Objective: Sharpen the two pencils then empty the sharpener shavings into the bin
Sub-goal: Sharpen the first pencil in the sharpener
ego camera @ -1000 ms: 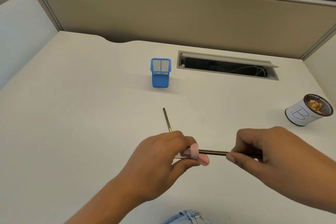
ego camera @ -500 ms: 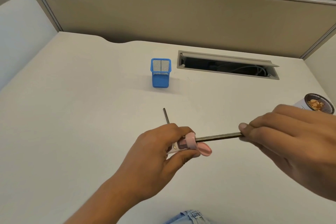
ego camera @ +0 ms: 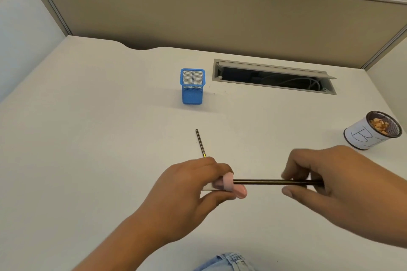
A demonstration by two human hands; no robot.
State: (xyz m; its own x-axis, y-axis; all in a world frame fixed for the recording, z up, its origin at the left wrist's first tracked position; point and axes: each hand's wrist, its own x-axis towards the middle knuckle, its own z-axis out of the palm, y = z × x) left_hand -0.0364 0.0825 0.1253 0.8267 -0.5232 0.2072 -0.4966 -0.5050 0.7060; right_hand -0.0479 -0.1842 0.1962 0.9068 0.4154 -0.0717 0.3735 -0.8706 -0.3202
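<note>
Head view: above a pale desk [ego camera: 88,138], a pink sharpener [ego camera: 229,183] is gripped in the curled left hand [ego camera: 187,196]. A dark pencil [ego camera: 268,182], level and inserted into it, is pinched by the right hand [ego camera: 326,189]. A second pencil [ego camera: 200,143] is seen lying just behind; a bin [ego camera: 372,131] holding shavings is set far right.

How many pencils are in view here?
2. One pencil is in the right hand, its tip in the pink sharpener held by the left hand; the other pencil lies on the desk, partly hidden behind that hand.

Bin [ego camera: 361,136] right of holder [ego camera: 192,92].
</note>
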